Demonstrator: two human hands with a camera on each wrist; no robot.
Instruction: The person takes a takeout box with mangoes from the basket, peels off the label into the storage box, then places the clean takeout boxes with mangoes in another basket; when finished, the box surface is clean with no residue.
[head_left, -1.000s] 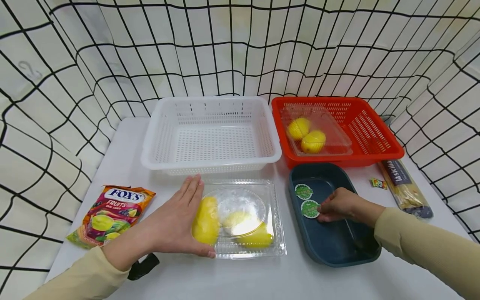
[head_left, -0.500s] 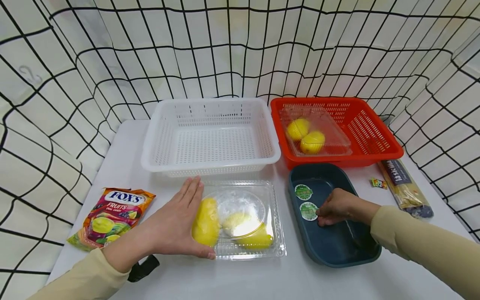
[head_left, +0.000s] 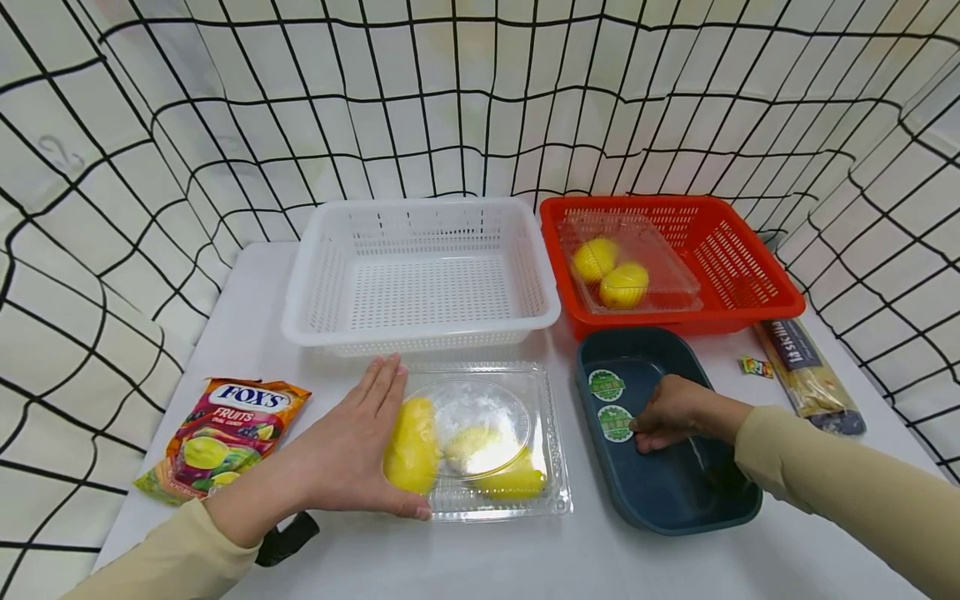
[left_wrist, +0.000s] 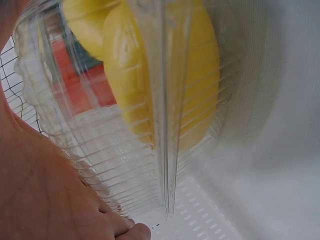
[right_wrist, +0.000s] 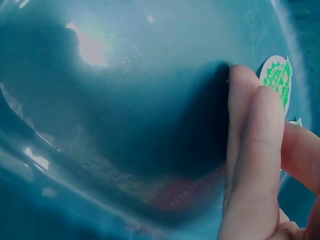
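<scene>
My left hand (head_left: 354, 450) rests with fingers straight and thumb spread along the left side of a clear plastic clamshell box (head_left: 537, 396). Several yellow fruits (head_left: 512, 479) lie inside it, under the lid; the left wrist view shows the box's ribbed wall (left_wrist: 115, 170) beside the hand. On the right, my right hand (head_left: 670, 415) reaches into a dark blue plastic tub (head_left: 693, 492). Its fingertips and thumb pinch the right edge of the lower round green-and-white sticker (head_left: 614, 423). Just above that lies a second sticker (head_left: 606, 384), flat in the tub.
Behind the box stands a white perforated basket (head_left: 420, 333). A red basket (head_left: 742, 292) at the back right holds another clear box with two lemons (head_left: 624, 286). A FOX'S candy bag (head_left: 217, 437) lies left, a pasta packet (head_left: 813, 375) and small wrapped candy (head_left: 756, 367) right. Black netting surrounds the table.
The right hand has shifted very slightly left at the lower sticker. The left hand stays in place on the box.
</scene>
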